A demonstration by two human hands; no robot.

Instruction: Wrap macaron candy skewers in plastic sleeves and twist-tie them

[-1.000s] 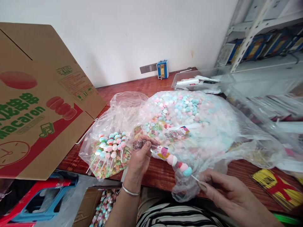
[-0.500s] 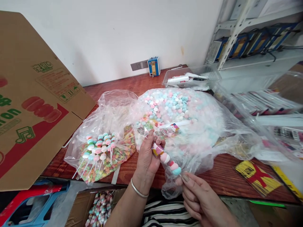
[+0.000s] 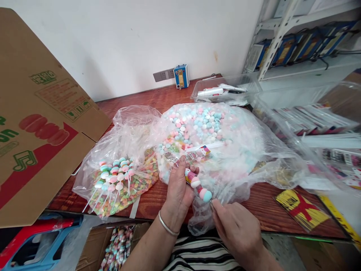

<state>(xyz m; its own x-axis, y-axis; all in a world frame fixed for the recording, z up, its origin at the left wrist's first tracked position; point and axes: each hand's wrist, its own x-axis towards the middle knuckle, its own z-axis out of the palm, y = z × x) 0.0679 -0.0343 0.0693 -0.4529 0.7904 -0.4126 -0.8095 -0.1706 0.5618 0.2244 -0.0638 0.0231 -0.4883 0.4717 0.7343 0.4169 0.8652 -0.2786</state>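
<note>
My left hand [image 3: 179, 188], with a metal bangle on its wrist, is closed around a small printed plastic wrapper [image 3: 187, 173]. A marshmallow skewer [image 3: 203, 192] in pink, white and blue sticks partly out of that wrapper. My right hand [image 3: 238, 226] pinches the skewer's stick just below the blue end piece; most of its fingers are hidden behind the back of the hand. Beyond my left hand, more printed wrappers [image 3: 199, 153] and white sticks [image 3: 216, 146] lie on a big clear bag of marshmallows [image 3: 239, 139]. Several made-up skewers [image 3: 116, 175] rest on a bag of gummy rings [image 3: 148, 175] at left.
A large cardboard box [image 3: 53, 113] stands at left. Below the table edge, a carton [image 3: 94, 241] holds packed candy. Clear plastic bins [image 3: 194, 94] stand at the back and right. A yellow packet [image 3: 300, 210] lies front right. A blue device [image 3: 181, 77] sits by the wall.
My right hand has turned so its back faces up, still at the stick's end. The skewer shows a little less outside the left hand. The view has shifted slightly.
</note>
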